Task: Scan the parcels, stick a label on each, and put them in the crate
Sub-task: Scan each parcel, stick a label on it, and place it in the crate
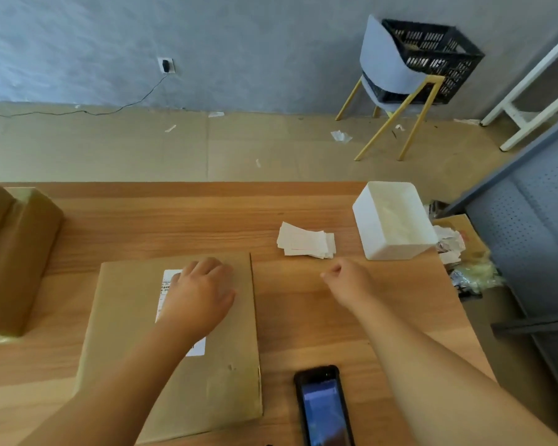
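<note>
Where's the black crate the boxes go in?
The black crate is at the top right of the head view, sitting on the pale chair by the grey wall, beyond the table.

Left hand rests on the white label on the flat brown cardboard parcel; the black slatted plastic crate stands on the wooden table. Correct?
No: the head view shows the black slatted plastic crate on the pale chair, not the wooden table. The left hand does rest on the white label on the flat brown cardboard parcel.
</note>
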Tool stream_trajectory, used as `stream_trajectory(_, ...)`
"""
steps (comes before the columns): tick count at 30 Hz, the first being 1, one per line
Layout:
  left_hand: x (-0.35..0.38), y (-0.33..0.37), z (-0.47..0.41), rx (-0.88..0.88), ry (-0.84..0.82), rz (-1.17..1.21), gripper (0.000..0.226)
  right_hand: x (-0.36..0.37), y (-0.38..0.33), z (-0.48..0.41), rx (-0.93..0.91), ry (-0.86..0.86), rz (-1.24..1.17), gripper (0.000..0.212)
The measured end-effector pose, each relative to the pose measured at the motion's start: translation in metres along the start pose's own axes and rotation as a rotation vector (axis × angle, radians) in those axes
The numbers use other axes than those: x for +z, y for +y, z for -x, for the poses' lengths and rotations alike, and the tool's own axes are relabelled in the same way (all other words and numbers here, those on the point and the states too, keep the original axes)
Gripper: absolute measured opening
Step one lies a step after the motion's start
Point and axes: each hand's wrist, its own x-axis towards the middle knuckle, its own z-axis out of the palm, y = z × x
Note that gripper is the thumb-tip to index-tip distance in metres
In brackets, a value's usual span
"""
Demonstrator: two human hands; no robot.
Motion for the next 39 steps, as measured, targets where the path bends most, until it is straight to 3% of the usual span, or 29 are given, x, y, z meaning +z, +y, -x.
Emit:
stream_trajectory(4, 0.006, 0.008, -0.007, -0.085, 0.087, 0.008, 0.024, -0.005, -0.015, -0.042, 0.011, 0.066, 0.039, 0.031)
stream_trajectory(7, 0.01, 0.011, -0.007, -0.086, 0.103, -0.006, 0.025, -0.003, -0.024, -0.064, 0.001, 0.082, 0.057, 0.043)
stream_trajectory(11, 0.013, 0.013, -0.002, -0.095, 0.126, -0.058, 0.024, 0.006, -0.029, -0.079, 0.022, 0.06, 0.034, 0.035)
stream_trajectory(15, 0.014, 0.014, 0.0, -0.11, 0.105, -0.076, 0.043, 0.009, -0.027, -0.081, 0.041, 0.115, -0.092, 0.027)
stream_trajectory(22, 0.014, 0.015, 0.002, -0.121, 0.137, -0.014, 0.039, 0.001, -0.019, -0.075, 0.067, 0.12, -0.148, 0.022)
stream_trajectory(26, 0.011, 0.013, 0.004, -0.122, 0.121, 0.104, 0.027, -0.005, -0.02, -0.054, 0.048, 0.166, -0.376, 0.018)
stream_trajectory(28, 0.008, 0.01, 0.007, -0.109, 0.091, 0.196, 0.032, -0.008, -0.022, -0.039, 0.053, 0.158, -0.576, 0.016)
stream_trajectory(33, -0.008, 0.003, 0.024, -0.15, 0.096, 0.406, 0.026, -0.013, -0.041, 0.013, -0.034, 0.035, -1.004, 0.027)
stream_trajectory(39, -0.03, -0.014, 0.053, -0.302, 0.074, 0.714, 0.008, -0.004, -0.069, 0.084, -0.2, -0.168, -1.036, 0.029)
